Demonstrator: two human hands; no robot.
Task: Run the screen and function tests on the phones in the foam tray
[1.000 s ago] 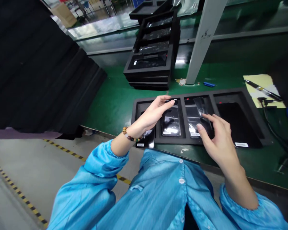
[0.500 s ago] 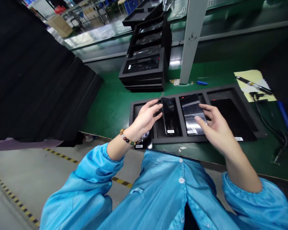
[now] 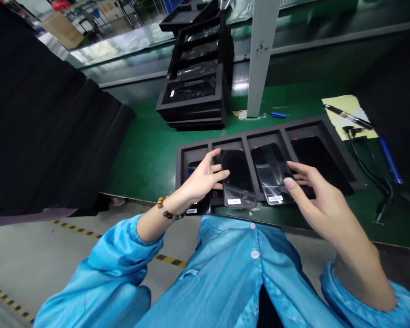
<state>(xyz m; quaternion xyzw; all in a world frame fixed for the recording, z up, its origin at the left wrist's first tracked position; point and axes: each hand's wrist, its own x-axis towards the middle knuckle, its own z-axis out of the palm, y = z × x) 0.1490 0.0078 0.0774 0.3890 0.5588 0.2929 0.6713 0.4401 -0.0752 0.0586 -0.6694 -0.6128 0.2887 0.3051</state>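
A black foam tray (image 3: 243,142) with several compartments lies along the table edge before me, each compartment with a dark smartphone at it. My left hand (image 3: 205,177) holds the left edge of the second smartphone (image 3: 238,175), its thumb at the glass. The third smartphone (image 3: 270,171) is gripped at its right edge by my right hand (image 3: 309,189), thumb on top and fingers along the side. Both phones' lower ends, with white labels, overlap the tray's front rim. Partly behind my left wrist is the leftmost phone (image 3: 201,207). The rightmost phone (image 3: 319,161) also reaches over the rim.
Behind the tray stands a stack of black foam trays (image 3: 191,102) with bagged items. A grey post (image 3: 259,59) rises beside it. To the right are yellow paper (image 3: 345,102), a pen (image 3: 348,116), a black cable (image 3: 365,161) and a blue pen (image 3: 391,159). Dark fabric (image 3: 48,114) hangs left.
The second and third phones have slid toward me, over the tray's front rim. My left hand has closed on the second phone's edge; my right hand has come nearer with the third.
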